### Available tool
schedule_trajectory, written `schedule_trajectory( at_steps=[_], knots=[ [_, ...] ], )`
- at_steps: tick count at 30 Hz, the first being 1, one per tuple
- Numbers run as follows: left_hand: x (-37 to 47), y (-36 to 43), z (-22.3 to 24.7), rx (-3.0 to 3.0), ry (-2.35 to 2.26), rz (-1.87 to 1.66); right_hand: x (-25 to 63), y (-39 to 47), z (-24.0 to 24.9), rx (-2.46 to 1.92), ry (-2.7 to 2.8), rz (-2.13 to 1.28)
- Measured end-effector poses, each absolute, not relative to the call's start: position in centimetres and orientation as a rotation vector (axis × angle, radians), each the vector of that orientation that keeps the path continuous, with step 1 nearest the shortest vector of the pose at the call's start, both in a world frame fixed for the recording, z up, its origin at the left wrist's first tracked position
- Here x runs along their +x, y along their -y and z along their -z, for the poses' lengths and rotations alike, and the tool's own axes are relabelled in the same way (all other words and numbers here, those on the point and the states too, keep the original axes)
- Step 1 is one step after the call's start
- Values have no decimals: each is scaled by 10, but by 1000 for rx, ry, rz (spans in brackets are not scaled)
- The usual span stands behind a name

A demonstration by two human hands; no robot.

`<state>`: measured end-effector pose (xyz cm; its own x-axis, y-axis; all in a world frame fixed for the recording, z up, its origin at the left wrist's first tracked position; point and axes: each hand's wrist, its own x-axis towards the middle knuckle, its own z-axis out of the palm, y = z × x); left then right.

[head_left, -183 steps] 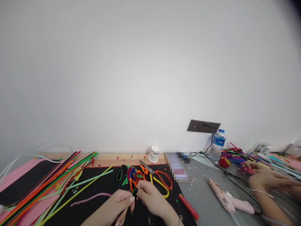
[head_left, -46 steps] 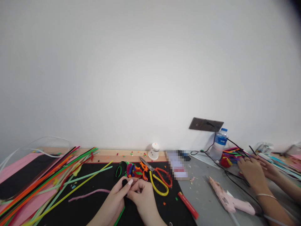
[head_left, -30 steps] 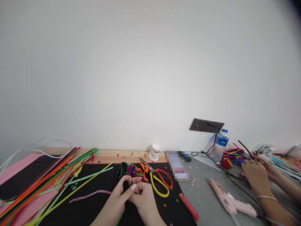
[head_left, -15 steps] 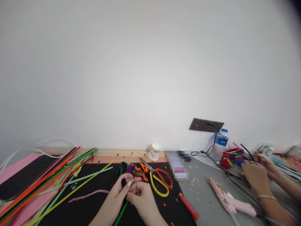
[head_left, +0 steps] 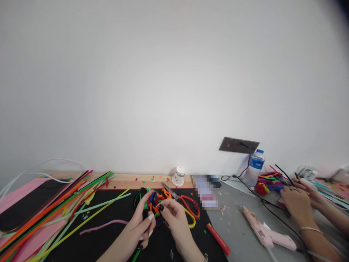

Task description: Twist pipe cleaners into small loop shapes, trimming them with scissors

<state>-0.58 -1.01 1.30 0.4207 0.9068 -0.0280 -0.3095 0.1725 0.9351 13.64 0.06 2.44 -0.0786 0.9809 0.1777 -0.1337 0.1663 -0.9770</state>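
Observation:
My left hand (head_left: 141, 220) is closed around a black fuzzy pipe cleaner piece (head_left: 145, 213), part of which shows between thumb and fingers. Below that hand a green pipe cleaner (head_left: 136, 255) sticks out; whether the two are joined is hidden. My right hand (head_left: 174, 216) has thumb and forefinger pinched together, just apart from the left. What lies in the pinch, if anything, I cannot make out. Behind both hands sits a multicoloured bundle of twisted pipe cleaners (head_left: 156, 199), partly covered. Scissors (head_left: 191, 205) with red and yellow handles lie beyond my right hand.
Long pipe cleaners (head_left: 73, 214) spread across the left side. A paper cup (head_left: 178, 176) stands near the wall. To the right are a red tube (head_left: 218, 238), a pink glue gun (head_left: 264, 231), a water bottle (head_left: 255, 167) and another person's hands (head_left: 297, 200).
My hands have drawn apart; the right moved right and slightly up, now covering part of the scissors' yellow handle. The left still holds the black piece.

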Motion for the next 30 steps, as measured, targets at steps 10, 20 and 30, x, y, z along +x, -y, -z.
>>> schedule_trajectory(
  at_steps=[10, 20, 30],
  knots=[
    [-6, 18, -16, 1150, -753, -655, 129, 11, -28, -945, 1242, -1604],
    [-8, 14, -18, 1162, -705, -651, 126, 7, -19, -967, 1170, -1610],
    [-3, 14, -8, 1138, -713, -739, 123, 7, -17, -961, 1223, -1524]
  ],
)
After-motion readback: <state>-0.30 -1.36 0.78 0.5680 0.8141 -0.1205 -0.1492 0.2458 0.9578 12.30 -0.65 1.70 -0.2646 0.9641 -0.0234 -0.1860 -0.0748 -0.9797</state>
